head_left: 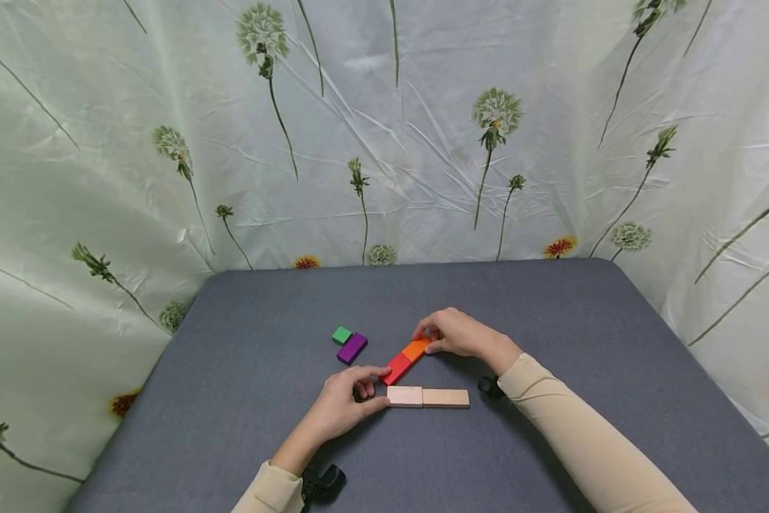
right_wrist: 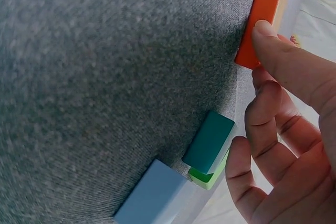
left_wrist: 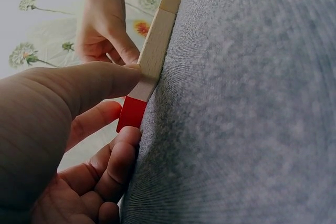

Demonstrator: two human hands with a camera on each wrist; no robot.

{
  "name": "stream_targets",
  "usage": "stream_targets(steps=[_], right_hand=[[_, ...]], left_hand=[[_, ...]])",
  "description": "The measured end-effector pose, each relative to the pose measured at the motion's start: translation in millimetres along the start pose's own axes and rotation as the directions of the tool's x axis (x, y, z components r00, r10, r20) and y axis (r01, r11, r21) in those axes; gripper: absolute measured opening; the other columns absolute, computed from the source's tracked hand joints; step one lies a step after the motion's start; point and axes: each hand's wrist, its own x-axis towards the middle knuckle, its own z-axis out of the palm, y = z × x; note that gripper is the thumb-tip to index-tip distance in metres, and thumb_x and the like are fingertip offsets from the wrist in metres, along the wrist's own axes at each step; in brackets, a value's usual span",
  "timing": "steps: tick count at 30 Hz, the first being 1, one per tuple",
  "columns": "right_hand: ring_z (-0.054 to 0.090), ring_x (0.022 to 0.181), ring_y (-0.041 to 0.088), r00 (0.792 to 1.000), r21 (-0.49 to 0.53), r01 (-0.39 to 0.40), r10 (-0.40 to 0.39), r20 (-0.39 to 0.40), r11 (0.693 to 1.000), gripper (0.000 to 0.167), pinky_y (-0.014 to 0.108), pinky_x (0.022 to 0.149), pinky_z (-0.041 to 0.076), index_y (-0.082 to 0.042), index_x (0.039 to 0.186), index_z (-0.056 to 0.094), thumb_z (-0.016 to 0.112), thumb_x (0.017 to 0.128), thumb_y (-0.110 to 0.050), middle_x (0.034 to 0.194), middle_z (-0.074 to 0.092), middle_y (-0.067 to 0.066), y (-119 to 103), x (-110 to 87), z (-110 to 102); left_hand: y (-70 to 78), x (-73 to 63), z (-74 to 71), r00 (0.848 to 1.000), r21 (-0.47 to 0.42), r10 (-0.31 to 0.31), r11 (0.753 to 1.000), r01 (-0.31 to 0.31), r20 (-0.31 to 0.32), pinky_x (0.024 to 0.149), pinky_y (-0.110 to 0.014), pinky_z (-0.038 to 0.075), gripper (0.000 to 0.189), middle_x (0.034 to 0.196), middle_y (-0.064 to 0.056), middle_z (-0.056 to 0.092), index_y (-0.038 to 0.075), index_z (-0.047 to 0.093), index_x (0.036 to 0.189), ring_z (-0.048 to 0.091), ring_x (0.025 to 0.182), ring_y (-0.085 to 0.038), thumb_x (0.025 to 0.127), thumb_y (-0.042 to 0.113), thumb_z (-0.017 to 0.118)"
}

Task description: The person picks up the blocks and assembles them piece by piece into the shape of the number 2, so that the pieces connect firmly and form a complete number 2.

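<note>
On orange block (head_left: 415, 350), partly covered, right hand (head_left: 459, 333) clamped; left (head_left: 343, 401) parted, touching red block (head_left: 397, 368)

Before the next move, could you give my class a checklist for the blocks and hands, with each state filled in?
1. Right hand grips the orange block: ok, at its far end.
2. Red block lines up end to end with the orange block: ok.
3. Pale block and tan block form a straight row: ok.
4. Left hand clear of the blocks: not ok, it touches the red and pale blocks.
5. Red block's corner touching the pale block: cannot tell, they are too close.
6. Purple block and green block untouched by either hand: ok.
</note>
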Motion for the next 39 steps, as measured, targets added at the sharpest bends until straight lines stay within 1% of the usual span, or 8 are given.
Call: stream_targets(steps=[14, 18, 22, 26, 31, 34, 39], right_hand=[[0.051, 0.072, 0.008, 1.000, -0.002, 0.011, -0.011, 0.005, 1.000, 0.025, 0.023, 0.068, 0.042, -0.014, 0.121, 0.080, 0.081, 0.096, -0.013, 0.083, 0.064, -0.002, -0.9, -0.4, -1.2], [0.050, 0.072, 0.009, 1.000, 0.000, -0.002, 0.002, 0.008, 1.000, 0.025, 0.023, 0.068, 0.042, -0.014, 0.121, 0.080, 0.081, 0.096, -0.013, 0.083, 0.064, -0.002, -0.9, -1.0, -0.9], [0.051, 0.073, 0.008, 1.000, -0.006, -0.003, 0.003, 0.006, 1.000, 0.026, 0.023, 0.068, 0.043, -0.014, 0.122, 0.080, 0.082, 0.096, -0.013, 0.084, 0.065, -0.002, -0.9, -1.2, -1.4], [0.051, 0.073, 0.008, 1.000, -0.010, 0.002, -0.001, 0.003, 1.000, 0.030, 0.023, 0.068, 0.043, -0.014, 0.125, 0.079, 0.082, 0.095, -0.013, 0.084, 0.065, -0.003, 0.1, -0.7, -2.1], [0.050, 0.071, 0.009, 1.000, 0.008, -0.018, 0.018, 0.000, 1.000, 0.037, 0.024, 0.066, 0.042, -0.014, 0.132, 0.075, 0.082, 0.096, -0.015, 0.083, 0.063, -0.002, 3.2, -1.9, -4.9], [0.051, 0.069, 0.010, 0.999, 0.020, -0.042, 0.042, -0.008, 0.999, 0.036, 0.025, 0.065, 0.042, -0.014, 0.134, 0.074, 0.080, 0.098, -0.016, 0.083, 0.063, -0.001, 6.5, -3.7, -8.0], [0.052, 0.065, 0.011, 0.996, 0.012, -0.081, 0.082, -0.034, 0.997, 0.036, 0.026, 0.063, 0.045, -0.014, 0.135, 0.073, 0.079, 0.099, -0.019, 0.085, 0.065, -0.001, 13.8, -6.8, -12.5]], left_hand=[[0.2, 0.5, 0.2, 1.000, 0.005, -0.003, 1.000, 0.003, -0.003, 0.071, -0.025, 0.043, 0.041, 0.089, 0.008, 0.063, 0.022, 0.076, 0.130, 0.055, 0.080, -0.008, 0.091, 0.027, 0.088], [-0.4, 0.6, 0.3, 1.000, 0.006, -0.006, 1.000, 0.006, 0.000, 0.071, -0.025, 0.043, 0.042, 0.089, 0.008, 0.063, 0.022, 0.076, 0.130, 0.055, 0.080, -0.008, 0.091, 0.027, 0.088], [-0.7, 0.4, 0.3, 1.000, 0.004, -0.001, 1.000, 0.001, -0.001, 0.071, -0.025, 0.043, 0.042, 0.089, 0.008, 0.062, 0.022, 0.076, 0.130, 0.055, 0.080, -0.008, 0.091, 0.027, 0.088], [-0.6, 0.3, 0.1, 1.000, 0.003, 0.010, 1.000, -0.010, -0.006, 0.071, -0.025, 0.043, 0.041, 0.088, 0.009, 0.062, 0.022, 0.076, 0.130, 0.055, 0.079, -0.007, 0.091, 0.027, 0.088], [-0.9, 0.5, -0.2, 1.000, 0.005, 0.019, 1.000, -0.019, -0.007, 0.071, -0.025, 0.043, 0.041, 0.088, 0.009, 0.062, 0.022, 0.076, 0.130, 0.054, 0.079, -0.007, 0.091, 0.027, 0.088], [-1.1, 0.2, -0.2, 1.000, 0.004, 0.020, 1.000, -0.020, -0.006, 0.071, -0.025, 0.043, 0.041, 0.088, 0.009, 0.062, 0.022, 0.076, 0.130, 0.054, 0.079, -0.007, 0.091, 0.027, 0.088], [-1.6, -0.5, -0.2, 1.000, 0.002, 0.017, 1.000, -0.017, -0.007, 0.071, -0.025, 0.043, 0.041, 0.088, 0.008, 0.062, 0.023, 0.076, 0.130, 0.055, 0.079, -0.007, 0.091, 0.027, 0.088]])
